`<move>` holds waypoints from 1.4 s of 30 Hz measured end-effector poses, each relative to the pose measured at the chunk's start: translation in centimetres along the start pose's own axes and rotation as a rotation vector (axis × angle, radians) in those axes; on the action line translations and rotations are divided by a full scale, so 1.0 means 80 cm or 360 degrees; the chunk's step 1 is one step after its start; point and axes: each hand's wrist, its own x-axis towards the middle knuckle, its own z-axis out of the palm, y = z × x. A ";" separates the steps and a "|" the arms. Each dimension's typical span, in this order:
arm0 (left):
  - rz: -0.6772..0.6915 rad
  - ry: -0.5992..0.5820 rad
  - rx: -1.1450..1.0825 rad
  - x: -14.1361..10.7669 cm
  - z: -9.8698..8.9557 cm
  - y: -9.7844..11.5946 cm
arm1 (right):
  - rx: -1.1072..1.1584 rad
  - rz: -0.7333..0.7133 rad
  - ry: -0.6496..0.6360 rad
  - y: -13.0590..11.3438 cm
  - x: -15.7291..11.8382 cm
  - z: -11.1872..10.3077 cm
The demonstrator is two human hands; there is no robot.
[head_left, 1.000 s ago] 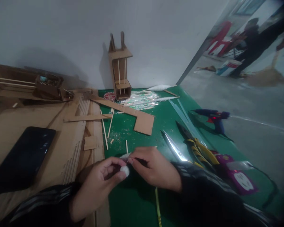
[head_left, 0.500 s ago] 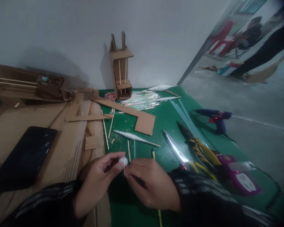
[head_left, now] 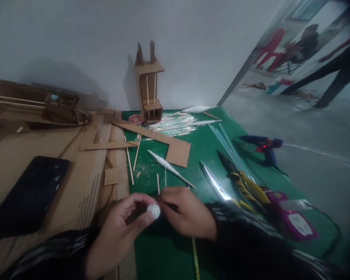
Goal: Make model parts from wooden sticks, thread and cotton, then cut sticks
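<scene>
My left hand (head_left: 124,225) pinches a small round white ball (head_left: 153,211) between thumb and fingers; it looks like wound thread. Close beside it, my right hand (head_left: 186,212) has its fingers pressed together, and whatever lies in them is too small to make out. Beyond the hands, a stick wrapped in white fibre (head_left: 169,167) lies slantwise on the green table (head_left: 151,252). A short thin stick (head_left: 158,184) points up just past my fingertips. A yellowish pen-like rod (head_left: 195,258) runs partly under my right hand.
Right of my hands lie scissors (head_left: 216,181), yellow-handled pliers (head_left: 247,182), a purple box (head_left: 294,219) and a blue glue gun (head_left: 264,146) with its light on. Cardboard structures (head_left: 150,91) stand by the wall. Left is a black phone (head_left: 30,194). A person (head_left: 338,66) stands beyond.
The white ball now faces me more fully, slightly lower. My right hand has risen a little. The fibre-wrapped stick has turned to a steeper slant. The background person's legs have shifted.
</scene>
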 end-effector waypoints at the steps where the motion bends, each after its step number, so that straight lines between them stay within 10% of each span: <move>1: -0.0010 -0.0037 0.0019 -0.001 -0.001 0.000 | -0.0009 0.0004 0.0002 0.000 0.001 -0.003; 31: 0.0026 0.0125 -0.0053 0.016 -0.004 -0.016 | -0.0178 -0.0095 -0.0047 -0.018 -0.011 0.018; 42: 0.0014 -0.0100 0.0007 -0.002 -0.002 -0.002 | 0.0069 0.0113 -0.0052 0.006 0.006 -0.004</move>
